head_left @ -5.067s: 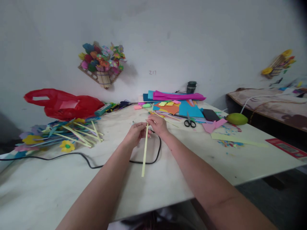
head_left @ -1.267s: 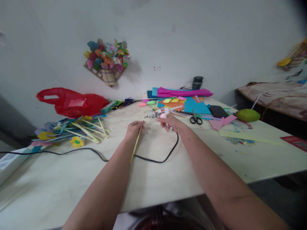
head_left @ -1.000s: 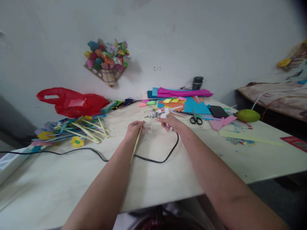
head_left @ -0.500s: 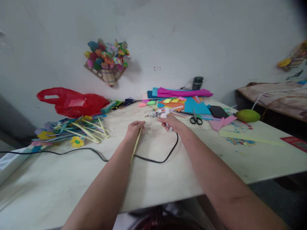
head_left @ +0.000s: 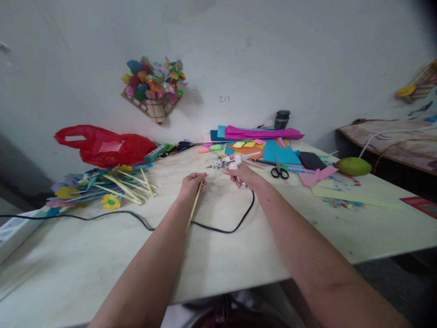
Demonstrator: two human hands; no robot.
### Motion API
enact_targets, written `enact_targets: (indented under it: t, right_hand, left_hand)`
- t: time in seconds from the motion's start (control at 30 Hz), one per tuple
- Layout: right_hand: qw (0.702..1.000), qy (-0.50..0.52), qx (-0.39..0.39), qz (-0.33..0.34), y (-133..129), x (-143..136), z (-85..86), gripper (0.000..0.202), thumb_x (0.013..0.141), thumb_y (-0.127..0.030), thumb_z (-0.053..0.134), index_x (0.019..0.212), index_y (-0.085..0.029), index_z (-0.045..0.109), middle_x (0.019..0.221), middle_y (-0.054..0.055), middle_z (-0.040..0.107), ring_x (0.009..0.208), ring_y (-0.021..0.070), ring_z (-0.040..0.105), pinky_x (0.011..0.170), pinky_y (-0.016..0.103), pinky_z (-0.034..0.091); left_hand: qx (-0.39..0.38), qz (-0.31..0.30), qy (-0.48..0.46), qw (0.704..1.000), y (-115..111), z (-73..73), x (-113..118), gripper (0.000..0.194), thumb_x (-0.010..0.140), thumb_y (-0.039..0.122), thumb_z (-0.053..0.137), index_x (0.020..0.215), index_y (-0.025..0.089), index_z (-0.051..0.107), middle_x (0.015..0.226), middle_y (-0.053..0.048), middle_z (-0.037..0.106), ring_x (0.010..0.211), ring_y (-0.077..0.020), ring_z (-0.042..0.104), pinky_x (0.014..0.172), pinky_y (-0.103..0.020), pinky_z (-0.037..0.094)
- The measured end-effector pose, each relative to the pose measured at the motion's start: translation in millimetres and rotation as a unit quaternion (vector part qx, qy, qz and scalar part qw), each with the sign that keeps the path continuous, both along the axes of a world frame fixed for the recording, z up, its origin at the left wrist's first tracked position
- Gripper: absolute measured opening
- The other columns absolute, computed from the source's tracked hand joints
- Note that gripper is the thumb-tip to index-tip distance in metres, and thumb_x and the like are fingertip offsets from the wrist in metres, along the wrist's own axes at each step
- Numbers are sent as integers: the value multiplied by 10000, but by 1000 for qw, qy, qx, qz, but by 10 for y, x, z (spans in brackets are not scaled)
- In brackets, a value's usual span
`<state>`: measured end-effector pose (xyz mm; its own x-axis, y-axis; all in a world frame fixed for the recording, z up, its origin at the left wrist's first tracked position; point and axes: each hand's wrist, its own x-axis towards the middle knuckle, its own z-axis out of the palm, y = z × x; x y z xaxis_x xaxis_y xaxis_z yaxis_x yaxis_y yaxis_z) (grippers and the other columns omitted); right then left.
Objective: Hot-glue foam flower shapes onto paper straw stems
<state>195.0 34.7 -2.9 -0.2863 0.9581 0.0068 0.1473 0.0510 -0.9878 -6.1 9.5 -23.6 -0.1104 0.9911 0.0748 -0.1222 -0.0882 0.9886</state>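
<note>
Blk cord (head_left: 225,232) obstr. gap btwn arms (head_left: 153,250).

This looks like a handicraft corner in a plain indoor room; whether home or small workshop cannot be told. A pale table (head_left: 102,259) fills the lower frame, littered with craft supplies: magenta (head_left: 262,133) and blue sheets (head_left: 282,153) at centre right, black-handled scissors (head_left: 279,172) below them, colourful scraps (head_left: 341,203) toward the right edge, and a white glue gun (head_left: 235,163) mid-frame. Handmade-looking flowers (head_left: 111,202) lie at left, and a bouquet ornament (head_left: 155,89) hangs upper left on a bare, smudged wall (head_left: 273,59). A green fruit (head_left: 354,166) at right and red plastic bag (head_left: 105,148) at left add an everyday, informal note.
</note>
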Motion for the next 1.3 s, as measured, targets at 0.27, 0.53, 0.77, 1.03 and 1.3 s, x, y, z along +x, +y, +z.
enact_targets:
  t: [0.27, 0.53, 0.77, 1.03, 1.3]
  right_hand:
    - [1000, -21, 14, 2, 10, 1, -13, 369, 634, -439, 705, 547, -149, 493, 430, -33, 498, 284, 54, 388, 295, 193, 335]
    - [979, -153, 82, -106, 47, -68, -41, 321, 683, -463, 649, 645, -161, 546, 476, -19, 521, 346, 81, 442, 354, 209, 371]
    - [872, -414, 219, -142, -3, -155, -50, 389, 727, -517, 574, 975, -225, 639, 921, 56, 674, 876, 221, 613, 715, 295, 460]
    - [815, -499, 290, -53, -88, -270, -95, 369, 801, -338, 481, 1153, -252, 544, 1105, 46, 609, 979, 216, 571, 747, 291, 430]
    - [805, -497, 324, -2, -93, -478, -164, 381, 808, -256, 504, 1181, -200, 552, 1051, 87, 584, 988, 211, 528, 808, 275, 399]
  left_hand:
    - [3, 5, -16, 1000, -9, 29, -12, 310, 536, 372, 723, 674, 116, 616, 466, 3, 551, 347, -60, 411, 359, -194, 278]
    - [11, -4, -55, 998, 7, 40, -54, 345, 523, 386, 743, 698, 114, 624, 469, 8, 539, 351, -52, 399, 355, -189, 262]
    - [35, -21, -85, 996, 1, 45, -72, 369, 547, 386, 747, 750, 105, 622, 479, 12, 537, 347, -40, 387, 351, -176, 228]
    - [59, 5, -119, 991, -8, 93, -141, 352, 566, 359, 732, 785, 108, 616, 475, 18, 521, 366, -44, 396, 353, -171, 226]
    - [76, 48, -152, 984, -25, 157, -154, 288, 552, 320, 728, 708, 112, 606, 454, 24, 501, 357, -37, 378, 343, -166, 211]
